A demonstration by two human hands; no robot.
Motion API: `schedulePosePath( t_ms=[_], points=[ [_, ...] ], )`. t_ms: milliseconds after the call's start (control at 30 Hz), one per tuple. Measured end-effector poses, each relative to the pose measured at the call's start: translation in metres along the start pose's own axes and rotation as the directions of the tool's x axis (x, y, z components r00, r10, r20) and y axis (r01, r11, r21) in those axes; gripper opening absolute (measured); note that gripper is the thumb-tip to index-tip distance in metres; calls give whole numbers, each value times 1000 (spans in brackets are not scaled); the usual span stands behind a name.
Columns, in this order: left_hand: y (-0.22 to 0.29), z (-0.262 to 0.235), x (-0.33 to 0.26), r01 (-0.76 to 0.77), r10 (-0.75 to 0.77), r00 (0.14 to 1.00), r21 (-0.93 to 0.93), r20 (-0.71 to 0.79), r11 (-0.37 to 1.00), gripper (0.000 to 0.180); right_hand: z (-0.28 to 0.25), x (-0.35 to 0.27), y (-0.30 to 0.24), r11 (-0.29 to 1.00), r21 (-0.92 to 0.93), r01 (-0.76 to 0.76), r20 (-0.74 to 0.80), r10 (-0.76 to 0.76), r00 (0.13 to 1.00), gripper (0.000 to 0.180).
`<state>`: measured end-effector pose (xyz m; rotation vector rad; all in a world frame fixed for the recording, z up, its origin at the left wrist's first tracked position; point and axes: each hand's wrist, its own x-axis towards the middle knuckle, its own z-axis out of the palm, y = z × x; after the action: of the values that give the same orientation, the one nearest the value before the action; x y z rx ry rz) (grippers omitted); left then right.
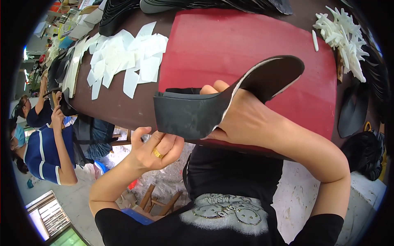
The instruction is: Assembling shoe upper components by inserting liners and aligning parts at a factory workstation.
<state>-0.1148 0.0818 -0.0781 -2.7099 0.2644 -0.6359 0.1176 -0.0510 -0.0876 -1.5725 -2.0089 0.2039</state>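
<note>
A black shoe sole [186, 117] with a thick heel block and a curved, upturned forepart is held above the table's front edge. A pale line runs along the edge of its forepart. My right hand [244, 117] is wrapped round its arched middle, two fingertips showing on the far side. My left hand [158, 149], with a gold-coloured ring, has its fingers bent and pressed together at the lower edge of the heel block. What lies between those fingertips, if anything, is hidden. Beneath the sole spreads a red mat [246, 37] on the brown table [115, 100].
White sheet pieces [123, 57] lie scattered left of the mat. Stacked black soles [197, 5] line the back. At the far right are a heap of slender white pieces [344, 39] and a loose black sole [353, 110]. Co-workers [45, 151] are at the left.
</note>
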Motion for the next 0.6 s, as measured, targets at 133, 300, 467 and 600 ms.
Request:
schedulePosePath(
  t_ms=[133,300,467,600],
  points=[
    [0,4,-4,-18,18,1000,1,-13,1000,15,2,-2,1,999,-11,43,-20,-43,999,29],
    [4,-1,1,-19,19,1000,26,14,999,16,-1,-3,-6,997,-38,73,-22,-74,997,30],
    [10,-11,22,81,-79,996,-54,43,995,16,-10,-14,-19,996,-86,34,-59,-39,997,28],
    [8,-20,51,187,-201,980,-367,-1,911,15,-31,-29,-31,962,-269,40,-69,-61,996,27]
  ],
)
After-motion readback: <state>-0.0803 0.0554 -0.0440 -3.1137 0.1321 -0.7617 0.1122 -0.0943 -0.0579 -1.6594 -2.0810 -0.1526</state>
